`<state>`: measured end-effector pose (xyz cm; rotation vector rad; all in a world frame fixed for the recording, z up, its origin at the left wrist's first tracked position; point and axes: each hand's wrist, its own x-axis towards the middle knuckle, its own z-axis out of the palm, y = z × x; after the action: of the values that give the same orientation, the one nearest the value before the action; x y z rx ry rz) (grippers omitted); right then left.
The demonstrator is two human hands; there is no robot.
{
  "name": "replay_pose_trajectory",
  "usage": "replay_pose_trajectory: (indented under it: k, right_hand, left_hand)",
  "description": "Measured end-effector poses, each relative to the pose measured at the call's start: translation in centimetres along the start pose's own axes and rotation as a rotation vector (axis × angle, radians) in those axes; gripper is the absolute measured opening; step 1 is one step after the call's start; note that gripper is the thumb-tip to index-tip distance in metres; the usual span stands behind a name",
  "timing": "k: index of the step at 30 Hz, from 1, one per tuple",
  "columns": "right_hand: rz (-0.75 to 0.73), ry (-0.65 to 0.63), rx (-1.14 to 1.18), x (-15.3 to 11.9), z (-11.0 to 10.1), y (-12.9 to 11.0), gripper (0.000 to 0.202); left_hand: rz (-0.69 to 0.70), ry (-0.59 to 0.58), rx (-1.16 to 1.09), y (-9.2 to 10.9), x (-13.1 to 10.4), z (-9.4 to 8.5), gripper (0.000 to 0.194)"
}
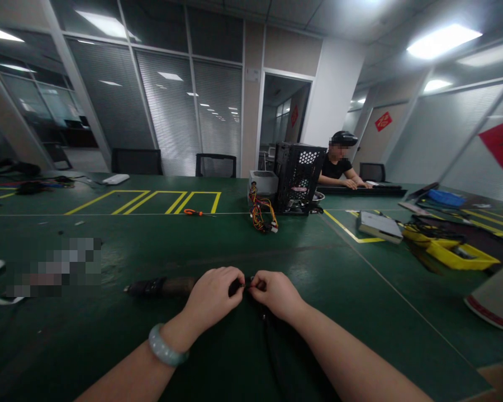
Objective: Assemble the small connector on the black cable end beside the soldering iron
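Left hand and right hand: grips pinching small dark piece; dark tool lying beside left; red sign showing character, too small to read.

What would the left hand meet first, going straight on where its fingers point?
Past the small dark piece it seems to pinch, likely the right hand; depth there is unclear.

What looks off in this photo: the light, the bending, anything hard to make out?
In the head view, the upper-right ceiling light glares white; the partition frames at left lean, perhaps from lens distortion; coarse pixel blocks hide part of the green table; the small dark piece between the left hand and right hand is too dim to identify.
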<state>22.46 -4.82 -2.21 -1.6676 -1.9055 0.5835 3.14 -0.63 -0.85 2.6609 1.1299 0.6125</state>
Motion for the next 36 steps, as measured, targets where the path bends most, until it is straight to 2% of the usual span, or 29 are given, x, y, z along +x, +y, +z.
replay_pose_trajectory:
  k: [8, 15, 21, 31, 36]
  right_hand:
    - [0.012, -0.012, 0.023, -0.05, -0.08, -0.15, 0.008]
    - [-0.009, 0.002, 0.028, -0.09, -0.16, -0.37, 0.008]
    - [-0.007, -0.002, 0.050, 0.01, 0.03, 0.04, 0.010]
    - [0.018, -0.016, 0.044, 0.00, -0.10, -0.07, 0.012]
    - [0.039, -0.033, 0.047, 0.02, -0.18, -0.33, 0.013]
  left_hand:
    - [-0.022, 0.018, -0.006, -0.26, 0.04, 0.11, 0.011]
    - [0.046, 0.014, -0.024, -0.32, -0.07, 0.13, 0.016]
    - [0.018, 0.009, -0.007, -0.65, -0.03, 0.44, 0.013]
    - [0.068, -0.016, -0.020, -0.20, -0.06, -0.16, 0.011]
    - [0.010, -0.006, -0.006, -0.25, -0.10, -0.09, 0.014]
